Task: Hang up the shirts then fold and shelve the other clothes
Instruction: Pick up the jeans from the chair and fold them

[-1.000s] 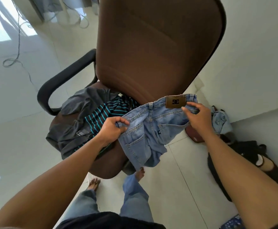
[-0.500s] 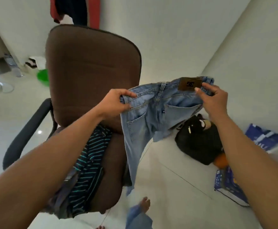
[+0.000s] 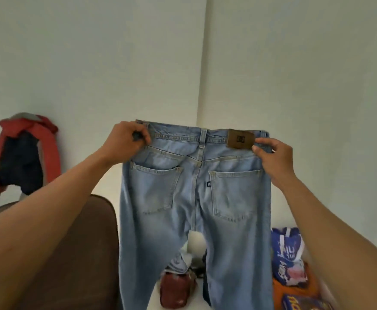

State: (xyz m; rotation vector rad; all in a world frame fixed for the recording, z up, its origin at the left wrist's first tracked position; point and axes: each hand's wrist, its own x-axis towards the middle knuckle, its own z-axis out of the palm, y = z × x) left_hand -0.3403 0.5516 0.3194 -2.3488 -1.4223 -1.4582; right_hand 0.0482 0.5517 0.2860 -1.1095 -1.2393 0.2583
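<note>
Jeans (image 3: 196, 198) held up at center, back side facing, legs hanging toward 6 o'clock. Left hand (image 3: 127, 142) and right hand (image 3: 272, 155) both pinched closed on waistband corners. Denim looks heavy, soft; waistband gives best hold.

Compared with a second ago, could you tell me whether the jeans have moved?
Yes. The jeans have gone up: their waistband was level with the chair seat and now sits above the chair's top, against the wall.

Soft even daylight, wide-angle warp, slight blur.
</note>
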